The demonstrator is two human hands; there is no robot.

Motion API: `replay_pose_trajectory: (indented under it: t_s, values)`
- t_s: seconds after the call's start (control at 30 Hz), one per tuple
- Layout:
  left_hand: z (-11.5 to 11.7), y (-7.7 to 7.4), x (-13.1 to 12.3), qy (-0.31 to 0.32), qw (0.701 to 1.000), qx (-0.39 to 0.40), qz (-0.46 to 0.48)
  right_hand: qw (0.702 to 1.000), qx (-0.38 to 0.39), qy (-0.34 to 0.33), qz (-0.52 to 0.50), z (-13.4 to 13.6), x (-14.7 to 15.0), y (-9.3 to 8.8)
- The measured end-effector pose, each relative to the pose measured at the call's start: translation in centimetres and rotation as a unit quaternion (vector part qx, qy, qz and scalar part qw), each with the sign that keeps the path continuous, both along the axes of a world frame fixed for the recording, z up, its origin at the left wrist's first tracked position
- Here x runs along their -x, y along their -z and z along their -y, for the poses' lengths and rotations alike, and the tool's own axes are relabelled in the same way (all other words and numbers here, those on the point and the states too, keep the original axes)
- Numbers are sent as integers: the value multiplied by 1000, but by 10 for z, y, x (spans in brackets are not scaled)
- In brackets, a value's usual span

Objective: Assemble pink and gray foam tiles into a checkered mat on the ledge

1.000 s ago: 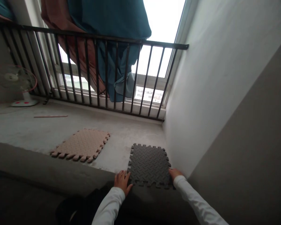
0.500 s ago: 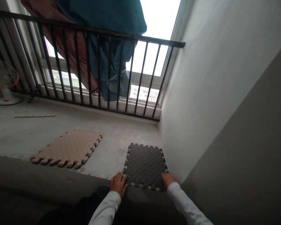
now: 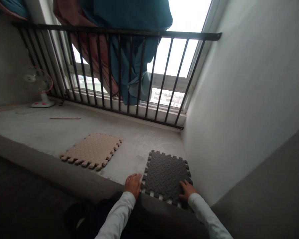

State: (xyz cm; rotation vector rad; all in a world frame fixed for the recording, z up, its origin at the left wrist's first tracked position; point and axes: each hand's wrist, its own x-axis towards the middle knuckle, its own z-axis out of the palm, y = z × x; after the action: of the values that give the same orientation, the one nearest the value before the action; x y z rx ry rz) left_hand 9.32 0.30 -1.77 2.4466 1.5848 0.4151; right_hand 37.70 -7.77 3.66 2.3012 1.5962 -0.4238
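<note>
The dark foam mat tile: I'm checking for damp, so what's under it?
The dark foam mat tile lies on a grey concrete surface, visible past its toothed far edges. The patch beneath it is covered, so damp there cannot be seen.

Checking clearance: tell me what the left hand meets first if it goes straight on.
The left hand would meet the dark grey foam mat first, at its toothed edge; the fingertips look almost against it, though depth is unclear.
</note>
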Motion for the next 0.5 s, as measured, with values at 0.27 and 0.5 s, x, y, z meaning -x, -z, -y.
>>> replay_pose_trajectory:
  t_s: [0.27,0.5]
  values:
    - [-97,-39,120,-182,961,104,-181,998,47,-37,-4,-44,-11,-10]
    - [-120,-44,149,-188,955,124,-193,997,60,-51,22,-51,-3,-16]
